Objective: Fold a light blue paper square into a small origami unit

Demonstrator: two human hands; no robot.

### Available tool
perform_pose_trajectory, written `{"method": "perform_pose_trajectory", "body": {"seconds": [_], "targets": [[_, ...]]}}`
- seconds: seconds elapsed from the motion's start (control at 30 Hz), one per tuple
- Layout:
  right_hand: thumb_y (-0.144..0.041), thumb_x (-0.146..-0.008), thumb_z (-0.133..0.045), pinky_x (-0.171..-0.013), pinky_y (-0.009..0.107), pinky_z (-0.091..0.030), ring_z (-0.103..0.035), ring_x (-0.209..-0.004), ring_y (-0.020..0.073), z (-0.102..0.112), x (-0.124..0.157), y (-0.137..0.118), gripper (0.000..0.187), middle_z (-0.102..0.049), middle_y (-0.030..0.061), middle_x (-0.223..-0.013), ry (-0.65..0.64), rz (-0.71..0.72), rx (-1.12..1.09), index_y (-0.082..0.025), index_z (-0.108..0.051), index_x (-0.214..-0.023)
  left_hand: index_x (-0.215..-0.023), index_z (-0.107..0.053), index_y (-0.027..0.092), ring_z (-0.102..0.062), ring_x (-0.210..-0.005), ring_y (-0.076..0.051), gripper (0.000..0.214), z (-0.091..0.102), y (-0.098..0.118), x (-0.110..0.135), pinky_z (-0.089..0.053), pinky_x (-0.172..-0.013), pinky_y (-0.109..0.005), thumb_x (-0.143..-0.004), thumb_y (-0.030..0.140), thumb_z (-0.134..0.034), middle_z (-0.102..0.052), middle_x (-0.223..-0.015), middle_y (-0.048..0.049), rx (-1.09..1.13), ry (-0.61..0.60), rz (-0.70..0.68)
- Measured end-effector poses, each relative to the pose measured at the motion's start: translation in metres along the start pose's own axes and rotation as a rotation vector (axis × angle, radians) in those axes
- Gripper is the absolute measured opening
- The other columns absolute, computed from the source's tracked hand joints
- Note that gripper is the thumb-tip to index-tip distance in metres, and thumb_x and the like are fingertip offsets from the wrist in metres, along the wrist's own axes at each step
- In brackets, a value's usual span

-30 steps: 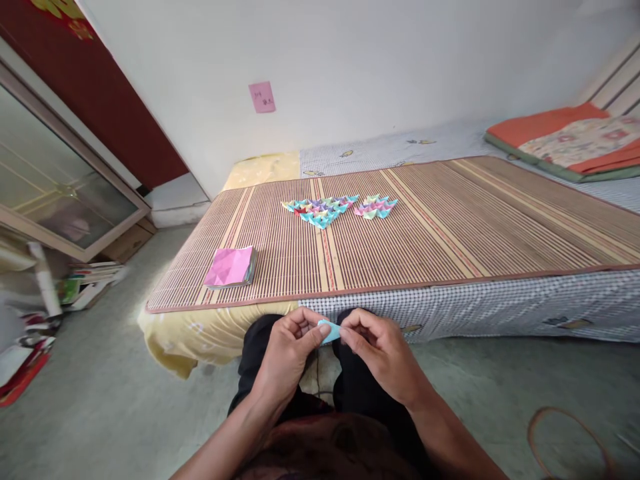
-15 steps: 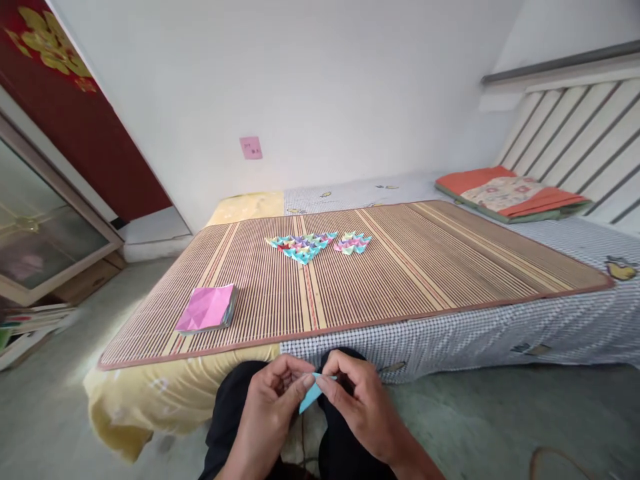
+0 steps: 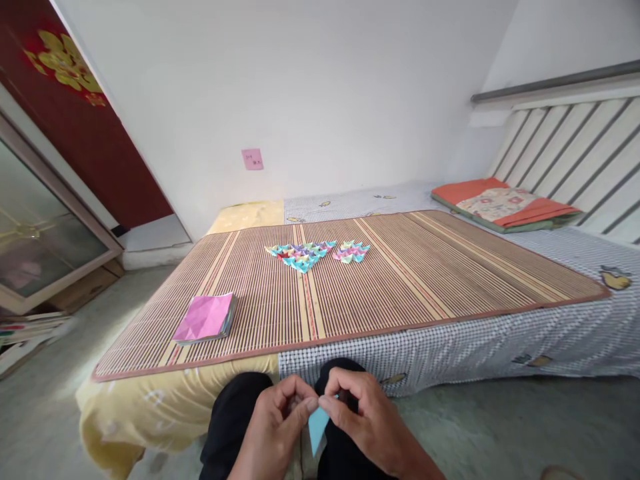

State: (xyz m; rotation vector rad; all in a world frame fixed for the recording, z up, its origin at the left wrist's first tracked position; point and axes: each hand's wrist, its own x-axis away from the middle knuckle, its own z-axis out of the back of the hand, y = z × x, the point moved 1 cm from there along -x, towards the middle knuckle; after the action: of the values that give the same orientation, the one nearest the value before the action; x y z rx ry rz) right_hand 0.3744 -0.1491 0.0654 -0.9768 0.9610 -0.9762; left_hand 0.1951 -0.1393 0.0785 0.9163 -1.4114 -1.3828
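Note:
Between my two hands, above my knees, is a piece of folded light-blue paper (image 3: 317,427) with a point hanging down. My left hand (image 3: 283,417) pinches its upper edge between thumb and forefinger. From the other side my right hand (image 3: 357,413) pinches the same edge, the thumbs almost meeting. Past my hands, a larger cluster of folded paper pieces (image 3: 303,255) in several colours lies on the striped mat (image 3: 390,293). Just right of it sits a smaller cluster of folded paper (image 3: 352,251). A stack of square paper (image 3: 205,319), pink on top, rests at the mat's left front.
The mat covers a bed with a checked grey sheet (image 3: 450,347) and a yellow cloth (image 3: 150,400) on the left. A folded orange blanket (image 3: 505,202) lies by the white slatted headboard (image 3: 565,153). A pink note (image 3: 253,159) is on the wall. A glass-fronted cabinet (image 3: 40,233) stands left.
The blue paper has turned, its point now hanging more steeply down. Both hands have shifted slightly lower in view, with their pinch drawn closer together. The whole view has tilted slightly.

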Motion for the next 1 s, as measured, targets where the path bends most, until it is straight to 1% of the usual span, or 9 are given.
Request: {"method": "perform_pose_trajectory", "body": {"seconds": [0.1,0.17,0.27,0.4,0.53,0.63,0.73,0.87,1.0], "targets": [[-0.040,-0.101,-0.053,-0.056,0.027,-0.030,-0.042,-0.060,0.0127,-0.004,-0.002,0.000,0.036,-0.041,-0.0044,-0.064,0.036,0.068,0.013,-0.021,-0.048,-0.070,-0.071,-0.065,0.017,-0.047,-0.066,-0.015,0.037,-0.001,0.002,0.001,-0.039,-0.062,-0.024,-0.083,0.049,-0.080,-0.054,-0.067,0.0007,0.010,0.021,-0.020],[-0.039,-0.102,-0.050,-0.058,0.028,-0.030,-0.043,-0.060,0.0126,-0.005,-0.003,-0.001,0.038,-0.040,-0.0043,-0.064,0.069,0.106,0.050,-0.021,-0.044,-0.069,-0.072,-0.066,0.017,-0.047,-0.066,-0.014,0.039,-0.001,0.003,0.000,-0.039,-0.062,-0.024,-0.081,0.051,-0.082,-0.055,-0.067,0.0007,0.040,-0.003,0.001],[-0.039,-0.101,-0.053,-0.057,0.028,-0.030,-0.042,-0.059,0.0124,-0.005,-0.003,0.000,0.037,-0.041,-0.0045,-0.063,0.067,0.086,0.055,-0.021,-0.045,-0.069,-0.074,-0.068,0.016,-0.048,-0.066,-0.014,0.039,0.000,0.005,0.000,-0.040,-0.064,-0.024,-0.078,0.052,-0.084,-0.057,-0.068,0.0002,0.098,-0.043,0.032],[-0.042,-0.101,-0.055,-0.056,0.027,-0.029,-0.040,-0.060,0.0121,-0.005,-0.003,-0.001,0.040,-0.039,-0.0049,-0.063,0.002,0.024,-0.022,-0.021,-0.044,-0.069,-0.072,-0.067,0.016,-0.051,-0.067,-0.014,0.036,0.003,0.004,0.000,-0.041,-0.065,-0.023,-0.079,0.047,-0.085,-0.059,-0.068,0.0002,0.132,-0.017,0.034],[-0.041,-0.103,-0.051,-0.057,0.028,-0.028,-0.039,-0.060,0.0121,-0.007,-0.002,-0.002,0.044,-0.037,-0.0046,-0.064,0.006,0.065,0.027,-0.022,-0.036,-0.067,-0.074,-0.068,0.016,-0.049,-0.064,-0.012,0.038,0.003,0.002,-0.002,-0.039,-0.062,-0.022,-0.081,0.051,-0.082,-0.059,-0.068,0.0003,0.158,-0.025,0.046],[-0.038,-0.102,-0.051,-0.057,0.028,-0.029,-0.039,-0.060,0.0125,-0.005,-0.002,-0.003,0.042,-0.038,-0.0045,-0.063,0.017,0.089,0.057,-0.022,-0.036,-0.067,-0.077,-0.070,0.015,-0.048,-0.063,-0.012,0.041,0.003,0.000,-0.002,-0.038,-0.061,-0.023,-0.078,0.054,-0.084,-0.060,-0.068,-0.0002,0.151,-0.059,0.071],[-0.037,-0.102,-0.051,-0.056,0.027,-0.029,-0.039,-0.059,0.0126,-0.004,-0.001,-0.005,0.041,-0.038,-0.0045,-0.061,-0.011,0.078,0.033,-0.022,-0.037,-0.066,-0.072,-0.067,0.015,-0.048,-0.062,-0.013,0.043,0.005,0.001,0.000,-0.039,-0.061,-0.023,-0.075,0.054,-0.086,-0.057,-0.064,0.0003,0.133,-0.065,0.070],[-0.035,-0.101,-0.054,-0.058,0.025,-0.035,-0.044,-0.063,0.0130,-0.005,0.000,-0.009,0.036,-0.044,-0.0037,-0.065,-0.083,0.087,-0.022,-0.022,-0.046,-0.069,-0.069,-0.065,0.016,-0.048,-0.064,-0.013,0.044,0.006,0.005,0.003,-0.039,-0.062,-0.024,-0.081,0.055,-0.081,-0.056,-0.065,-0.0002,0.083,-0.052,-0.001],[-0.031,-0.101,-0.054,-0.060,0.026,-0.037,-0.049,-0.064,0.0134,-0.006,-0.001,-0.011,0.034,-0.049,-0.0026,-0.067,-0.062,0.133,0.012,-0.021,-0.051,-0.069,-0.071,-0.064,0.016,-0.048,-0.064,-0.013,0.045,0.006,0.007,0.001,-0.039,-0.063,-0.024,-0.082,0.057,-0.078,-0.055,-0.066,0.0002,0.085,-0.045,0.000]]}}
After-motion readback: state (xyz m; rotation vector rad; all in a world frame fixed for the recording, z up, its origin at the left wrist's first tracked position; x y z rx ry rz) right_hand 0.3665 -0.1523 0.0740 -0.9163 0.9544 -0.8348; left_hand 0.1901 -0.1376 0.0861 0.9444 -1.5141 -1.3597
